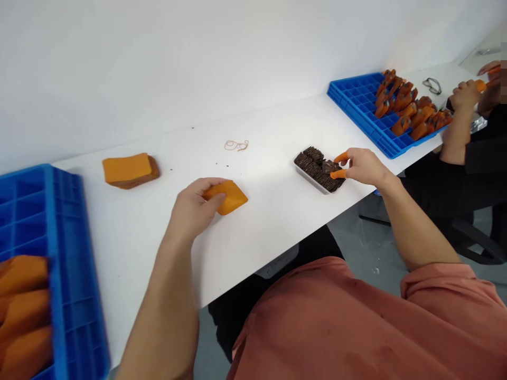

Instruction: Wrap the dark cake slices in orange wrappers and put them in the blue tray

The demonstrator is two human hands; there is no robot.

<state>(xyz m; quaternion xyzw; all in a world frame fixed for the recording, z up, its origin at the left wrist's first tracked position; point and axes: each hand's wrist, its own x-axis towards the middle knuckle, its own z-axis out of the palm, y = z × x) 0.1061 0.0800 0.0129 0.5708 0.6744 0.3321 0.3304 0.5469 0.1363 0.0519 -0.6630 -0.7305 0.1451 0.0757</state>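
Observation:
My left hand (194, 208) is closed on an orange pouch (228, 197) that rests on the white table (269, 221). My right hand (362, 166), with orange finger cots on two fingertips, pinches a dark square piece (329, 167) over a clear tray of dark square pieces (317, 166) near the table's front edge. A stack of orange pouches (130, 170) lies farther left on the table.
A blue compartment tray (47, 253) with orange pouches sits at the left edge. Another blue tray (364, 105) with filled orange pouches stands far right, where a co-worker's hands (465, 95) work. Rubber bands (236, 145) and glasses (431, 84) lie near the wall.

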